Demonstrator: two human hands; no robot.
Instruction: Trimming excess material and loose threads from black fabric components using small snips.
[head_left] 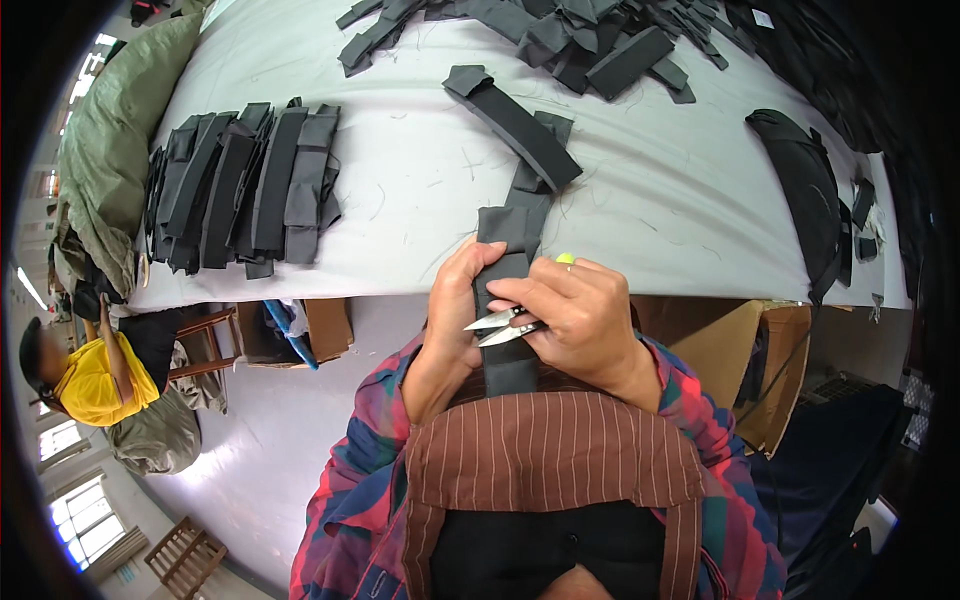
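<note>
A dark grey fabric strip (505,226) hangs from the table's near edge toward my lap. My left hand (452,310) grips its left side, thumb lying on top. In my right hand (585,315) are thread snips (500,330), their pointed blades aimed left across the strip and slightly apart. A bit of yellow-green shows at the top of that hand; I cannot tell whether it belongs to the snips. Just beyond my hands, another strip (515,130) lies slantwise over a further one. Several strips stand in a neat row (240,190) at the left.
A loose heap of dark strips (570,40) covers the far side of the white-covered table (400,190). At the right lie a black fabric piece (795,190) and small scraps. Green cloth (130,150) bulges at the left edge. Cardboard boxes (785,370) sit underneath. A person in yellow (95,375) is at far left.
</note>
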